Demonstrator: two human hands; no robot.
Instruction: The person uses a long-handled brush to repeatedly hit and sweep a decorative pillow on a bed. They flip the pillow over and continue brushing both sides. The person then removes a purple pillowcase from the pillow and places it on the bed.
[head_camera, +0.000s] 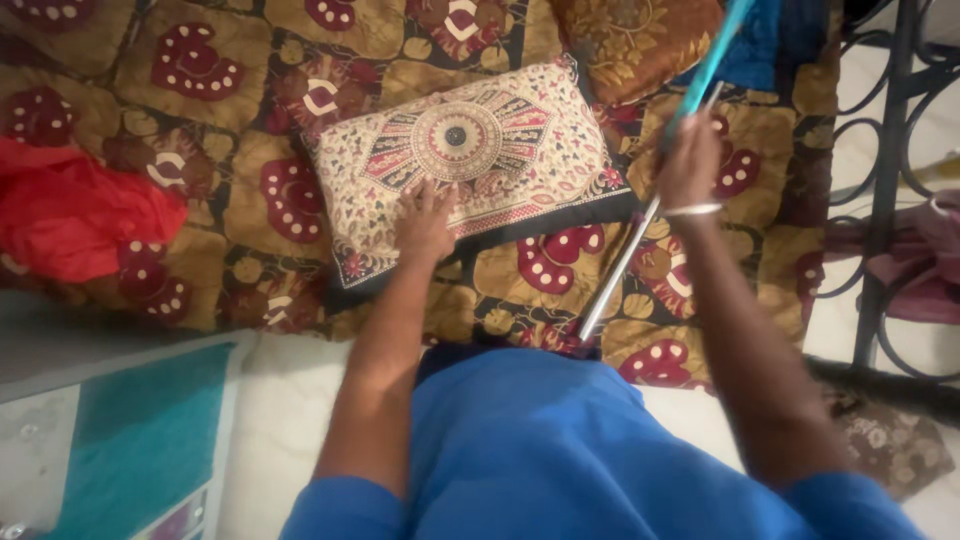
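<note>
A patterned cream and maroon pillow (470, 160) lies on a brown and maroon bedspread (230, 200). My left hand (425, 222) rests flat on the pillow's near edge, fingers spread. My right hand (690, 165), with a white bangle at the wrist, grips a long stick (625, 262) that is silver at its lower end and teal above. The stick slants from the bed's near edge up to the top right.
A red cloth (75, 215) is bunched at the bed's left. A second brown floral pillow (630, 40) lies at the top. A black metal bed frame (885, 170) stands at the right. A teal and white cabinet (120, 440) sits at the lower left.
</note>
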